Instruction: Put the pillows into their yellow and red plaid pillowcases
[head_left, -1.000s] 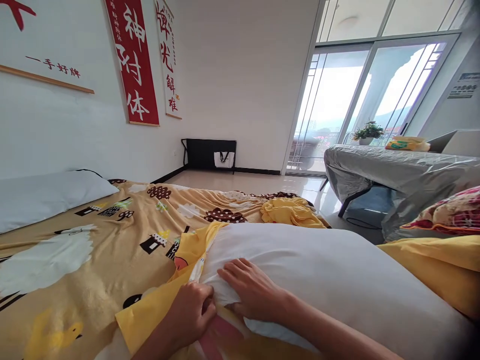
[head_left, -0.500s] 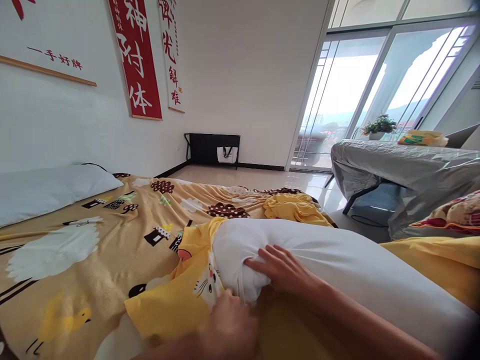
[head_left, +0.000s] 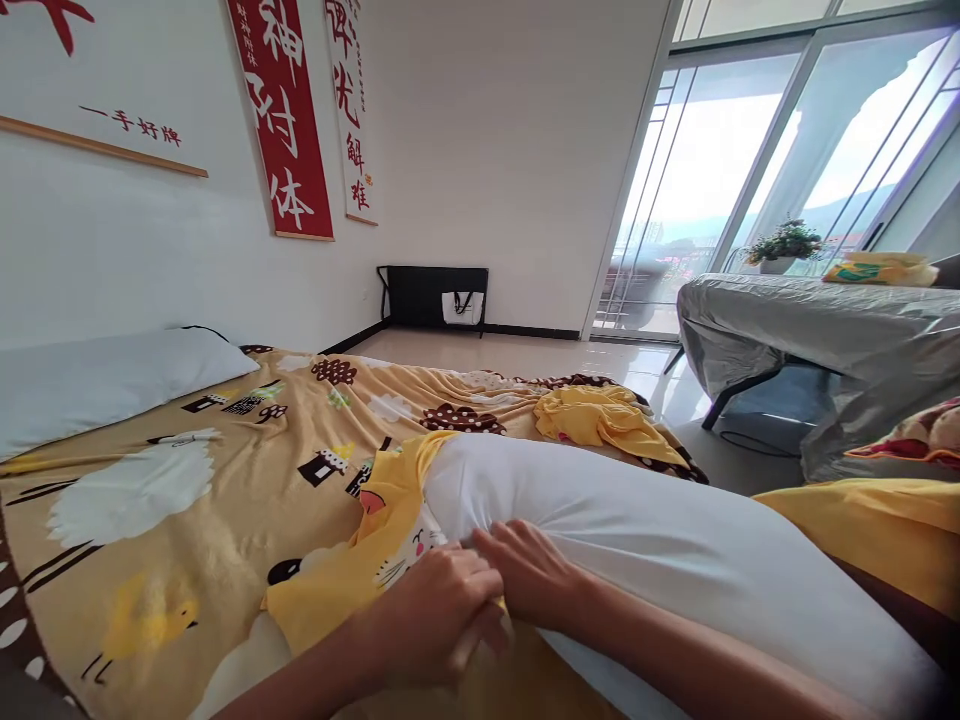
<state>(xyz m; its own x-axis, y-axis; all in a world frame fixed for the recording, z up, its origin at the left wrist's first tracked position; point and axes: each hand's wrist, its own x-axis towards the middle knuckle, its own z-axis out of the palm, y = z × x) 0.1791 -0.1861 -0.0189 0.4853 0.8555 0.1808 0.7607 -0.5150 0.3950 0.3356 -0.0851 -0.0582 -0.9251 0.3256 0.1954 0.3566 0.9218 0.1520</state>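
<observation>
Two hands meet at the near end of a long white pillow (head_left: 660, 540) that lies across the bed in front of us, on a tan patterned blanket (head_left: 187, 480). Our left hand (head_left: 439, 620) is curled into a fist, and it looks to be gripping the edge of the yellow pillowcase (head_left: 375, 560) that bunches around the pillow's corner. Our right hand (head_left: 532, 580) lies on the white corner just beside it, touching the left hand. Its fingers bend over the fabric, but the tips are hidden behind the left hand, so we cannot tell whether they pinch the pillow or only press on it.

As far as we can judge, little of the covering is done. Only the corner nearest us sits against the printed yellow cloth, and nearly the whole length of the pillow shows bare white, running off to our right. Whether that corner is truly inside the case's mouth or only resting on it, we cannot say.

More yellow fabric (head_left: 877, 525) lies past the pillow on the right, and a crumpled yellow cloth (head_left: 600, 420) sits near the far edge of the bed. Another white pillow (head_left: 97, 385) rests by the wall, well apart from our hands.
</observation>
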